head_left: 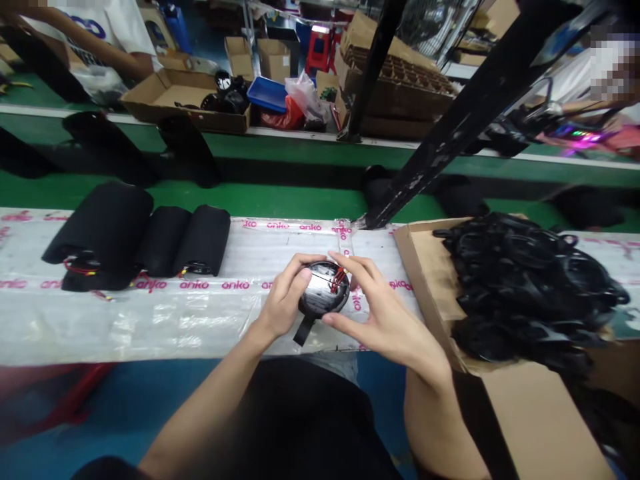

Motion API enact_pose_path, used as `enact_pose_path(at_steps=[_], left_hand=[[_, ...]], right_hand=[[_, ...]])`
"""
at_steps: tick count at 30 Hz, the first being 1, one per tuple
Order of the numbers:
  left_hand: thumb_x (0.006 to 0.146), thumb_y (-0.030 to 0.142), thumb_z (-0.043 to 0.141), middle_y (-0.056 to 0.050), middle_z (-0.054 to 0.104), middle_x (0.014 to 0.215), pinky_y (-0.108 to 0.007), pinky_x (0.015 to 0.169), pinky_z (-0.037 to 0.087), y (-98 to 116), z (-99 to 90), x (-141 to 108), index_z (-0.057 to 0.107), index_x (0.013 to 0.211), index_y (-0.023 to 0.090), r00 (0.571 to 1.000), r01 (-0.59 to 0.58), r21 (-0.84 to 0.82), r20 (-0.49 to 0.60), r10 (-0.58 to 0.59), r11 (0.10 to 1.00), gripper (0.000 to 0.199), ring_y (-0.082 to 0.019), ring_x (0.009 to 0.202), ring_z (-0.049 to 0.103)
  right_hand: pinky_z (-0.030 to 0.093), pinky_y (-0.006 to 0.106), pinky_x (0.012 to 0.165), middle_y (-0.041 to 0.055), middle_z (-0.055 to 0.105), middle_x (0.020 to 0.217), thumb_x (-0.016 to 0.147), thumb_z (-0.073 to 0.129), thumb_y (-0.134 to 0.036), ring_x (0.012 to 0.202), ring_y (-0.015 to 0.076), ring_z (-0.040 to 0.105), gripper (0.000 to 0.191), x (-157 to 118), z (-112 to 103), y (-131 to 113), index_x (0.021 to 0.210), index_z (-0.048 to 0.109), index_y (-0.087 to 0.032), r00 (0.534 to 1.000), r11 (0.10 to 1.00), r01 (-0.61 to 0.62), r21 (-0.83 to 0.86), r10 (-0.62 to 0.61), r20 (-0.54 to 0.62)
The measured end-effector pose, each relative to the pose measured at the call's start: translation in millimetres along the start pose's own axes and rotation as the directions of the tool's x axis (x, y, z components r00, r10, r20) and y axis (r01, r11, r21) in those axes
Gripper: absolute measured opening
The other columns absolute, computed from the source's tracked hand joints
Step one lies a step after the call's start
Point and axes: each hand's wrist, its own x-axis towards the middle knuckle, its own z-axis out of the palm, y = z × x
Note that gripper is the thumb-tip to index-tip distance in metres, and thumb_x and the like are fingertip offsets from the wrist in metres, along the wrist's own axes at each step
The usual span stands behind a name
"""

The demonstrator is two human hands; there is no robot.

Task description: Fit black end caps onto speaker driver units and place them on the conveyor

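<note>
A round black casing [320, 303] with a glossy end, red and black wires [337, 279] and a short black strap [303, 331] is between my hands, above the plastic-covered bench. My left hand [286, 300] grips its left side, thumb on the upper rim. Around the right side curves my right hand [383, 310], its thumb at the lower edge and fingertips by the wires. Left of my hands lie several black cloth-covered cylinders [203, 240], wire ends facing me.
An open cardboard box [417, 260] at right is heaped with black plastic rings [530, 280]. A slanted black metal post [440, 133] rises behind the bench. On the green conveyor [280, 193] stand more black cylinders [110, 147]. Co-workers' arms [107, 37] show across it.
</note>
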Motion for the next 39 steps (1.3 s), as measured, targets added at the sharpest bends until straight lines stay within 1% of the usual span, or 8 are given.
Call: enact_pose_path(at_steps=[3,7,15,20,23,29,33,39], left_hand=[[0.111,0.048,0.049,-0.008,0.075,0.13,-0.035,0.103,0.054,-8,2.7,-3,0.068,0.13,0.022,1.0,0.016,-0.046,-0.021,-0.017,0.999,0.037,-0.025,0.12,0.071],[0.11,0.05,0.051,-0.01,0.076,0.129,-0.037,0.104,0.055,-12,5.7,-8,0.069,0.128,0.02,0.999,-0.044,-0.19,-0.036,0.037,0.981,0.039,-0.026,0.12,0.073],[0.11,0.043,0.057,-0.01,0.079,0.123,-0.037,0.105,0.055,10,3.3,2,0.07,0.114,0.019,0.998,0.033,-0.082,-0.056,-0.038,0.996,0.028,-0.025,0.119,0.074],[0.111,0.046,0.054,-0.009,0.078,0.124,-0.035,0.098,0.053,30,-12.6,11,0.065,0.108,0.021,0.992,0.034,0.263,0.109,-0.065,0.964,0.027,-0.024,0.112,0.074],[0.112,0.044,0.052,-0.009,0.076,0.127,-0.036,0.101,0.052,31,-16.5,7,0.062,0.111,0.022,0.995,-0.006,0.313,0.099,-0.027,0.95,0.024,-0.024,0.117,0.073],[0.112,0.04,0.053,-0.01,0.074,0.135,-0.042,0.112,0.052,0,-7.6,-14,0.063,0.119,0.023,0.998,-0.025,-0.023,-0.057,0.023,0.999,0.021,-0.025,0.129,0.069],[0.112,0.039,0.055,-0.009,0.077,0.13,-0.042,0.111,0.053,-4,-0.8,-11,0.067,0.117,0.023,0.994,-0.02,-0.083,-0.105,0.011,0.996,0.021,-0.025,0.126,0.072],[0.111,0.042,0.055,-0.01,0.075,0.134,-0.043,0.115,0.051,-6,0.0,-13,0.069,0.12,0.022,0.993,-0.034,-0.164,-0.114,0.015,0.986,0.027,-0.026,0.132,0.069]], right_hand=[[0.047,0.054,0.124,0.0043,0.048,0.169,0.105,0.063,-0.049,0.148,0.0305,0.054,0.067,-2,27,28,0.167,0.038,-0.043,0.992,0.938,0.02,0.347,0.024,-0.121],[0.045,0.052,0.123,0.0051,0.063,0.156,0.105,0.061,-0.046,0.145,0.0301,0.058,0.048,-2,70,48,0.153,0.059,-0.037,0.932,0.76,0.099,0.642,0.155,-0.328],[0.052,0.052,0.114,0.0077,0.073,0.134,0.101,0.053,-0.049,0.13,0.0307,0.067,0.04,14,97,30,0.133,0.069,-0.029,0.834,0.552,0.315,0.772,0.227,-0.503],[0.057,0.047,0.097,0.0065,0.074,0.113,0.101,0.041,-0.054,0.106,0.0282,0.071,0.042,31,121,30,0.117,0.07,-0.027,0.687,0.655,0.342,0.673,0.315,-0.655],[0.056,0.045,0.088,0.0067,0.074,0.102,0.1,0.037,-0.058,0.095,0.0279,0.07,0.048,43,123,33,0.108,0.071,-0.026,0.706,0.677,0.34,0.653,0.276,-0.653],[0.054,0.045,0.094,0.0063,0.074,0.109,0.099,0.049,-0.059,0.102,0.028,0.069,0.045,40,113,36,0.115,0.076,-0.026,0.78,0.613,0.398,0.683,0.166,-0.604],[0.053,0.046,0.107,0.0053,0.072,0.127,0.098,0.065,-0.053,0.12,0.0278,0.067,0.04,22,106,34,0.131,0.07,-0.03,0.846,0.641,0.307,0.703,0.155,-0.511],[0.055,0.045,0.111,0.0066,0.072,0.13,0.099,0.071,-0.049,0.123,0.0254,0.069,0.037,11,99,37,0.13,0.066,-0.03,0.87,0.643,0.21,0.736,0.221,-0.441]])
